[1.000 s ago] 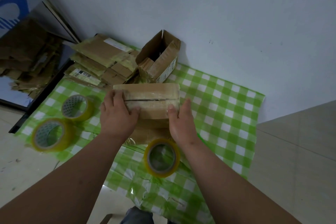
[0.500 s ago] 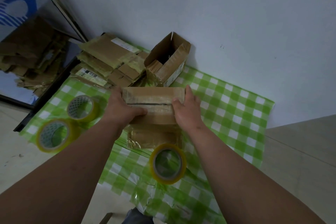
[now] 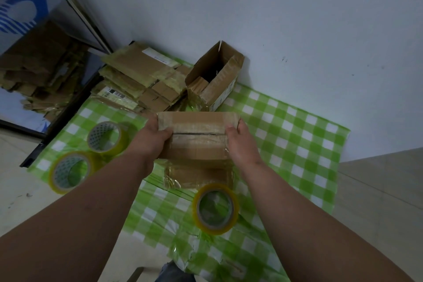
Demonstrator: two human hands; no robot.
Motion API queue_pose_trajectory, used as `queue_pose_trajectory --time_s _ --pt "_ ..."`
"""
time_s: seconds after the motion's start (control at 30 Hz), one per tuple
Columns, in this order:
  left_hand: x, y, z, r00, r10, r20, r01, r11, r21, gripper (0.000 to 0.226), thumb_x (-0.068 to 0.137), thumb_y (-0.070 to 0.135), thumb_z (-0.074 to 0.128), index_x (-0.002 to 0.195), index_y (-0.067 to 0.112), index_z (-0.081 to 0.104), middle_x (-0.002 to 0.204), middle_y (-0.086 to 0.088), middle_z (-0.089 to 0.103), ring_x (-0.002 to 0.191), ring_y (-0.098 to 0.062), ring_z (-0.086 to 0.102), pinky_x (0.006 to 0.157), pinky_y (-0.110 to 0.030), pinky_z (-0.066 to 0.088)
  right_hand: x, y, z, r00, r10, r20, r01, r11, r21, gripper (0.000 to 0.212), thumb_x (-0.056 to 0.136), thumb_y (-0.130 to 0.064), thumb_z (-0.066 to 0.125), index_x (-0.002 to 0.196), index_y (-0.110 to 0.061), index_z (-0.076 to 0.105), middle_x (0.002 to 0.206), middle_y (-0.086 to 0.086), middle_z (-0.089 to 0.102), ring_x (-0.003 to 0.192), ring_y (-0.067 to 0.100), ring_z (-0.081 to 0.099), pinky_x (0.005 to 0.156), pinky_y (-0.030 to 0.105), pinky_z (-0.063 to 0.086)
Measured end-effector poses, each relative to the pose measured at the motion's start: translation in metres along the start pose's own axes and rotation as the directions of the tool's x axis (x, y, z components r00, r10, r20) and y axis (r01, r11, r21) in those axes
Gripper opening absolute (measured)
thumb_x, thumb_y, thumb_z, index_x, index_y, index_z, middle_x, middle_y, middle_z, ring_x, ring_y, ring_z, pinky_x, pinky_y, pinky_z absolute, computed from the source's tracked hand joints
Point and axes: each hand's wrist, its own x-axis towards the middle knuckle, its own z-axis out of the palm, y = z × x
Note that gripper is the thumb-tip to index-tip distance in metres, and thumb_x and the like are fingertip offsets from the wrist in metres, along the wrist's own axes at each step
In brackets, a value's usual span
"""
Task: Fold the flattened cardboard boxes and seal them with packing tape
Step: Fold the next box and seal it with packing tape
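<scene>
A small brown cardboard box [image 3: 198,136] with its two top flaps closed along a dark centre seam is held above the green checked cloth [image 3: 286,135]. My left hand [image 3: 151,138] grips its left end, thumb on top. My right hand [image 3: 241,144] grips its right end, fingers curled over the edge. A roll of yellowish packing tape [image 3: 215,208] lies on the cloth just in front of the box. Two more tape rolls [image 3: 107,136] [image 3: 69,170] lie at the left. A flattened piece of cardboard [image 3: 199,176] sits under the held box.
A stack of flattened taped boxes [image 3: 139,80] lies at the back left. An open folded box [image 3: 215,75] stands against the white wall. A dark glass panel [image 3: 34,64] at the left reflects cardboard. Pale floor [image 3: 377,201] lies to the right of the cloth.
Both hands shifted from pressing the top flaps to gripping the box's two ends. The box has lifted slightly toward me, and the view moved closer.
</scene>
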Motion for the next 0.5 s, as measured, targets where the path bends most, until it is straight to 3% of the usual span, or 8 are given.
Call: queue_pose_trajectory --time_s 0.07,0.13,0.2,0.3,0.37,0.5 --pt "-0.004 -0.003 0.003 0.998 0.036 -0.056 -0.032 0.997 0.067 0.05 0.099 0.025 0.055 0.147 0.024 0.041 0.132 -0.003 0.058 0.109 -0.022 0.057 0.085 -0.034 0.047 -0.009 0.006 0.007 0.984 -0.101 -0.15 0.082 0.989 -0.126 0.049 0.105 -0.038 0.036 0.148 -0.016 0.037 0.144 0.006 0.049 0.132 0.026 0.047 0.11 0.04 0.039" --pt "-0.007 -0.008 0.007 0.993 0.064 -0.099 -0.058 0.996 0.064 0.046 0.099 0.027 0.055 0.144 0.023 0.045 0.132 -0.005 0.058 0.112 -0.025 0.056 0.091 -0.039 0.049 -0.019 0.017 0.012 0.979 -0.103 -0.176 0.082 0.989 -0.122 0.056 0.104 -0.043 0.034 0.154 -0.019 0.027 0.155 0.005 0.038 0.141 0.023 0.037 0.116 0.039 0.031" --pt "-0.007 -0.01 0.009 0.993 0.054 -0.102 -0.052 0.998 0.018 0.047 0.099 0.029 0.055 0.145 0.024 0.044 0.132 -0.005 0.058 0.114 -0.026 0.056 0.099 -0.044 0.049 -0.019 0.024 0.011 0.994 -0.018 -0.105 0.02 1.0 0.017 0.056 0.104 -0.046 0.032 0.156 -0.028 0.019 0.154 0.003 0.039 0.136 0.024 0.042 0.112 0.037 0.035" --pt "-0.004 -0.011 0.005 1.0 0.01 -0.016 -0.011 0.998 -0.056 0.049 0.101 0.03 0.053 0.148 0.026 0.039 0.132 -0.001 0.056 0.113 -0.022 0.056 0.085 -0.035 0.05 -0.014 0.026 0.007 0.996 0.089 0.028 -0.093 0.943 0.32 0.054 0.103 -0.048 0.036 0.155 -0.04 0.019 0.151 0.0 0.043 0.132 0.023 0.048 0.112 0.047 0.038" --pt "-0.002 -0.012 0.0 0.998 -0.006 0.055 0.009 0.998 -0.062 0.048 0.102 0.031 0.052 0.148 0.028 0.039 0.134 -0.001 0.056 0.114 -0.02 0.056 0.084 -0.032 0.048 -0.013 0.027 0.005 0.992 0.104 0.067 -0.121 0.926 0.357 0.055 0.103 -0.05 0.037 0.154 -0.043 0.018 0.154 -0.001 0.04 0.136 0.024 0.045 0.114 0.051 0.036" --pt "0.0 -0.01 -0.006 0.996 -0.054 0.07 0.056 0.998 -0.026 0.048 0.104 0.035 0.045 0.15 0.03 0.036 0.141 -0.003 0.052 0.124 -0.025 0.052 0.109 -0.047 0.041 -0.011 0.025 0.0 0.985 0.123 0.117 -0.152 0.948 0.28 0.053 0.103 -0.055 0.03 0.154 -0.045 0.018 0.159 -0.008 0.031 0.143 0.02 0.033 0.119 0.045 0.025"
